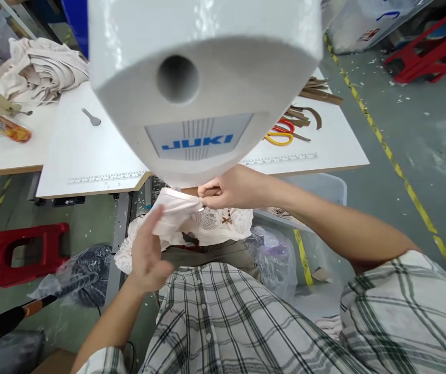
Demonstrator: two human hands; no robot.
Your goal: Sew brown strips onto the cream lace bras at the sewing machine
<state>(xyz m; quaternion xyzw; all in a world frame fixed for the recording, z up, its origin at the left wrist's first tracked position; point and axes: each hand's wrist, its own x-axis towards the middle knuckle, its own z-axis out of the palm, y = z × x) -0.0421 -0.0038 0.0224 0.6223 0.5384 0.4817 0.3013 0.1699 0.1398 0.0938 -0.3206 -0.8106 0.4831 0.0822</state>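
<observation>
A cream fabric garment with lace and a small brown bow lies over my lap below the sewing machine head. My left hand is at the garment's left side, fingers stretched out against the cloth, thumb apart, slightly blurred. Just under the machine's nose, my right hand is closed beside the garment's upper edge. A small shiny tip shows below its fingers, but what it grips is mostly hidden. The needle area is out of sight behind the machine.
The white JUKI machine head blocks the centre. On the white table are scissors, brown strips, a grey metal piece, a bottle and piled cloth. Red stools and a clear bin stand nearby.
</observation>
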